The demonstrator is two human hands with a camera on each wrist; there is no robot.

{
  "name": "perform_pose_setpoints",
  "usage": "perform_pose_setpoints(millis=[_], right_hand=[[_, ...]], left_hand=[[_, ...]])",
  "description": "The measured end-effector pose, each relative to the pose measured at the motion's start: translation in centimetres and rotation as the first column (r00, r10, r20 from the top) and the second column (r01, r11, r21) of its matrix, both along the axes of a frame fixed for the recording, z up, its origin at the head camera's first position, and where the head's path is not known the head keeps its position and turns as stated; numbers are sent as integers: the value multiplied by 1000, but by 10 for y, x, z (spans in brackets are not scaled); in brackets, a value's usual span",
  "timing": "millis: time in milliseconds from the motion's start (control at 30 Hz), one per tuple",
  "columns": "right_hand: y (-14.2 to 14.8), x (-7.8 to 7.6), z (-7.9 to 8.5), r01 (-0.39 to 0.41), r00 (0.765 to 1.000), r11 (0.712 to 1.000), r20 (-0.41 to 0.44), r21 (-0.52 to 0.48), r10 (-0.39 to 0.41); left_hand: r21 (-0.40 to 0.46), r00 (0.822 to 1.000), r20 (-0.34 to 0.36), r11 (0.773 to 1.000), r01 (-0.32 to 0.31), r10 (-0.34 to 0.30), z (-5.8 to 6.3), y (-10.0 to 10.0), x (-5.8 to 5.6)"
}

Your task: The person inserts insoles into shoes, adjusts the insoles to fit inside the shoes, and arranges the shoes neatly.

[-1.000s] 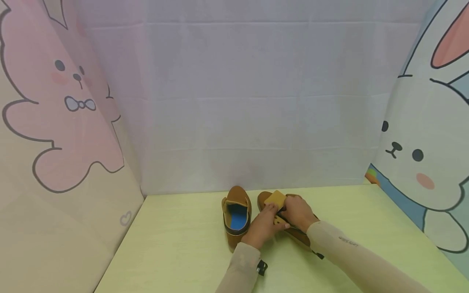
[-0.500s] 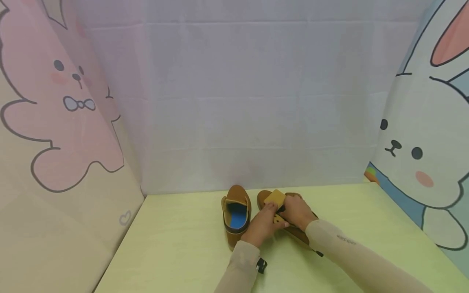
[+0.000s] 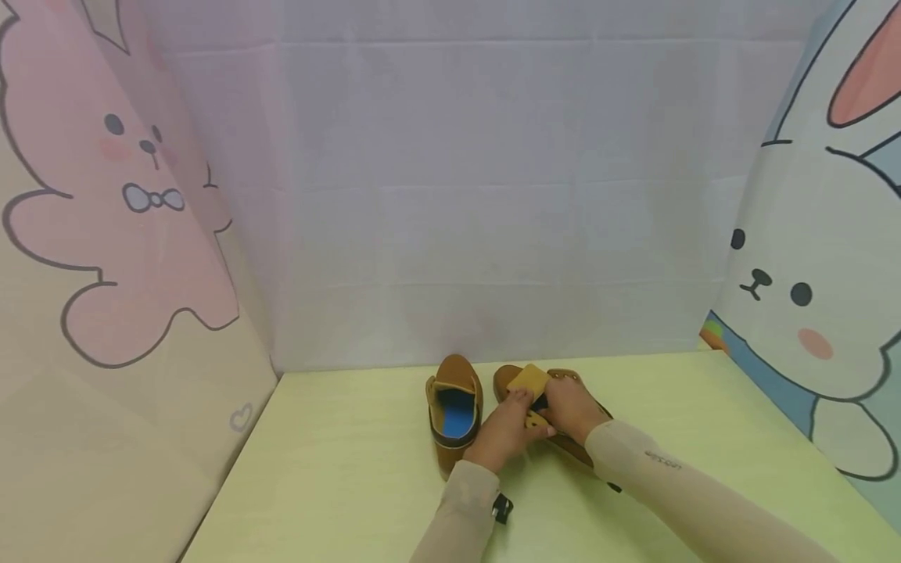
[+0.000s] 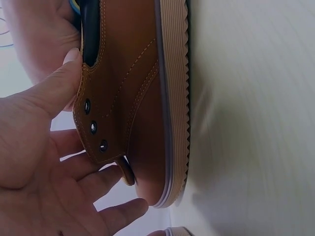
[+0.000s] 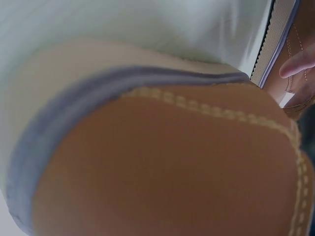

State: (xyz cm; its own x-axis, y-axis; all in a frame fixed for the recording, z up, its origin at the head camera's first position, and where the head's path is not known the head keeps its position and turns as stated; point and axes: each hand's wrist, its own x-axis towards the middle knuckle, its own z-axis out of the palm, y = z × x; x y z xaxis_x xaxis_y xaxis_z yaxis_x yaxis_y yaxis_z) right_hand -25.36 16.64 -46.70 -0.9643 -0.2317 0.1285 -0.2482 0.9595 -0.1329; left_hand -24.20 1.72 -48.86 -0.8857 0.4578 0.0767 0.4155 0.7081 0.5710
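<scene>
Two brown shoes lie side by side on the table. The right-hand shoe is angled, its tan tongue raised between spread lace flaps. My left hand holds its left eyelet flap; the left wrist view shows the thumb on the flap's upper edge and fingers along its outer side. At the shoe's opening my right hand has curled fingers gripping the shoe, beside the right eyelet flap. Its fingertips are hidden. In the right wrist view the shoe's heel fills most of the picture.
The other brown shoe, with a blue insole, stands left of my left hand, toe toward the back wall. A pale yellow-green table lies beneath. White cloth closes off the back, and cartoon-printed cloths flank both sides.
</scene>
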Motion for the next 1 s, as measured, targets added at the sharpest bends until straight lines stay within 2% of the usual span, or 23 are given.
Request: perform_pose_setpoints(millis=[200,433,767,1000], right_hand=[[1,2,0,-3,1000,1000,-3,-9,3],[0,4,6,-4,998,997,70,-72,9],[0,9,6,-43,999,990,1,-135,43],[1,10,3,-41,999,995,-6,-86,40]], left_hand=[[13,1000,3,1000,7,-7,0,0,-2],[19,1000,3,1000,10,-10,-1,0,-3],[25,1000,8,1000,10,-11,0,-1,-2],[31,1000,17,999,14,-15,-1,1,-3]])
